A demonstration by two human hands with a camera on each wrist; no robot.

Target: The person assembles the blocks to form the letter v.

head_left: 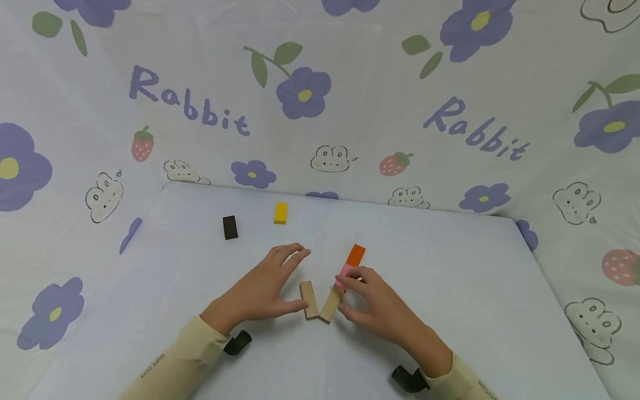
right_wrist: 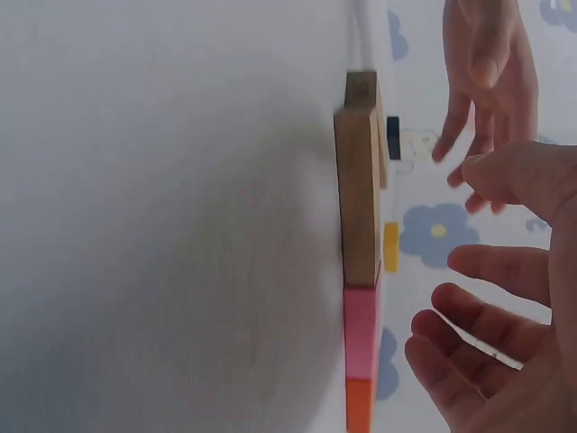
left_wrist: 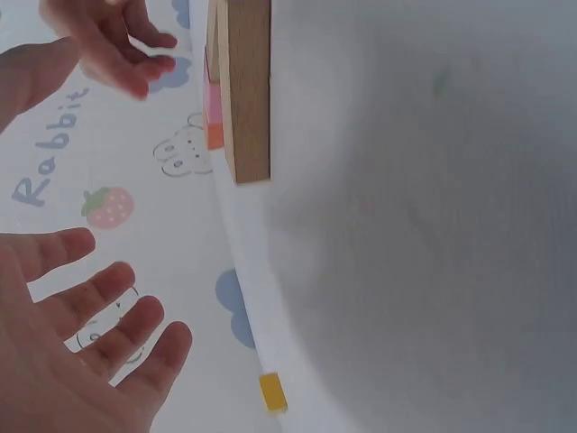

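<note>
Two plain wooden blocks lie on the table with near ends together in a V: a left wooden block (head_left: 309, 300) and a right wooden block (head_left: 330, 304). Beyond the right one, a pink block (right_wrist: 361, 334) and an orange block (head_left: 356, 255) continue in line. My left hand (head_left: 262, 286) hovers beside the left block, fingers spread and holding nothing; its thumb tip overlaps that block in the head view. Over the right row is my right hand (head_left: 377, 303), fingers apart, partly hiding the pink block. In the right wrist view its fingers (right_wrist: 469, 316) stand clear of the blocks.
A dark block (head_left: 230, 227) and a yellow block (head_left: 280, 213) lie farther back on the white tabletop (head_left: 450, 266). Behind the table hangs a patterned cloth (head_left: 360, 94) with flowers and rabbits. A black device (head_left: 410, 379) sits under the right wrist.
</note>
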